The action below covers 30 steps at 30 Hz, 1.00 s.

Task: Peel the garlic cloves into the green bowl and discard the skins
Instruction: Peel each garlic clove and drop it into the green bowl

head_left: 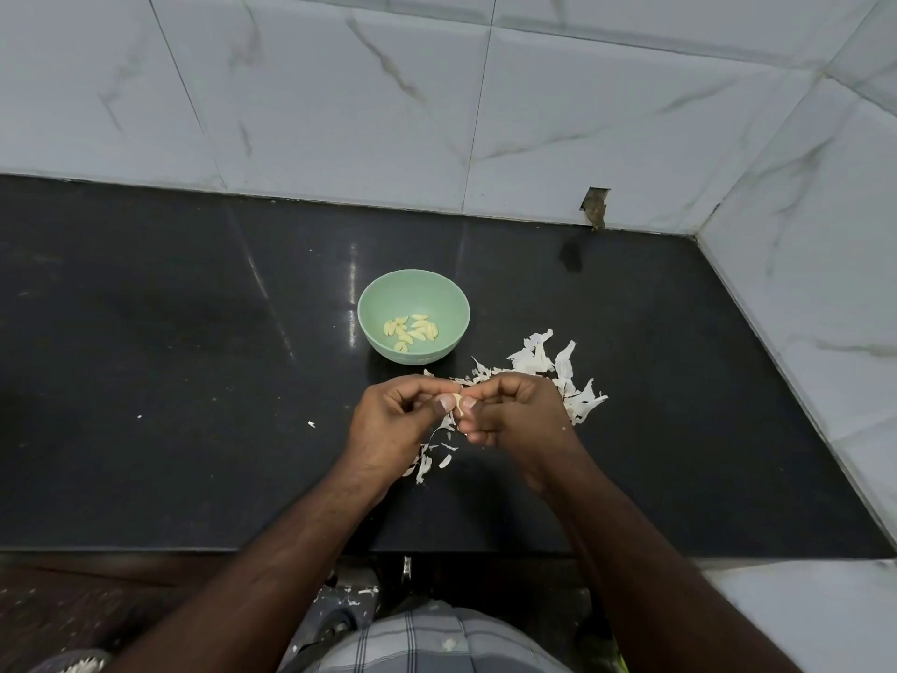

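A small green bowl (369,303) stands on the black counter and holds several peeled, pale yellow garlic cloves (411,328). Just in front of it, my left hand (393,420) and my right hand (514,415) meet over the counter. Both pinch one small garlic clove (456,400) between thumbs and fingertips, and a strip of skin hangs from it. White garlic skins (558,376) lie in a loose pile to the right of the bowl, partly behind my right hand. More skins (427,461) lie under my left wrist.
The black counter (194,381) runs left to right, with marble-look tiled walls behind (388,114) and on the right (825,308). A chipped gap (594,206) marks the back wall's base. Skin bits lie on the floor (349,595) below the counter's front edge.
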Available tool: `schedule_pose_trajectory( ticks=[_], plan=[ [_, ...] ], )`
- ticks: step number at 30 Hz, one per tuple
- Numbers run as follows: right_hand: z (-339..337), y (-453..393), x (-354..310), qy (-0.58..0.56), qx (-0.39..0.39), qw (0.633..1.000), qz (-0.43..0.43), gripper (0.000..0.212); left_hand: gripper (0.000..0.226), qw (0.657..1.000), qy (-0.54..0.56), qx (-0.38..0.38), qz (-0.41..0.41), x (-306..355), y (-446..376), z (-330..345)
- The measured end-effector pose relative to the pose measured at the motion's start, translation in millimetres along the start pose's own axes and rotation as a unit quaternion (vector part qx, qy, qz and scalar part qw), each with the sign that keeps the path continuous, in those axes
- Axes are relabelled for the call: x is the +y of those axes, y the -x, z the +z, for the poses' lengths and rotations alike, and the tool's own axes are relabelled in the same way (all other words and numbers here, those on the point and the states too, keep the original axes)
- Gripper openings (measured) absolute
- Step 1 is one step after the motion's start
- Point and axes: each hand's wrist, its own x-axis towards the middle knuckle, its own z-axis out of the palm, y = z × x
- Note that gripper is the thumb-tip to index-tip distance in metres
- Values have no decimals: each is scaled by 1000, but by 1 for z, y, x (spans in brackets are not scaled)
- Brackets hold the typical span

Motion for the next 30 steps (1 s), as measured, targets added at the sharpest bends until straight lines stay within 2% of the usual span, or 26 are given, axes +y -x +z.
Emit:
schedule_pose_trajectory(
  ticks=[5, 10, 14, 16, 20, 27, 30],
  plan=[
    [-2, -1, 1, 9, -3, 1000, -4, 13, 13, 1000, 25, 4, -8, 2, 1, 2],
    [-8, -3, 2, 178, -21, 974, -141, 36, 8, 996, 69, 3, -53, 3, 0, 2],
    [-6, 2, -3, 182, -63, 966, -172, 48, 13, 989, 111, -6, -97, 1, -2, 2],
    [-7, 1, -2, 172, -65, 967, -179, 43, 14, 988, 116, -17, -99, 3, -1, 2],
    [-10, -4, 3, 178, -50, 968, -168, 18, 15, 989, 112, -35, -93, 4, -1, 1],
    [-15, -10, 5, 199, -47, 967, -150, 13, 16, 984, 126, -30, -120, 6, -2, -2],
    [-14, -10, 6, 186, -54, 969, -154, 20, 14, 983, 132, -19, -129, 5, -3, -2]
  ],
)
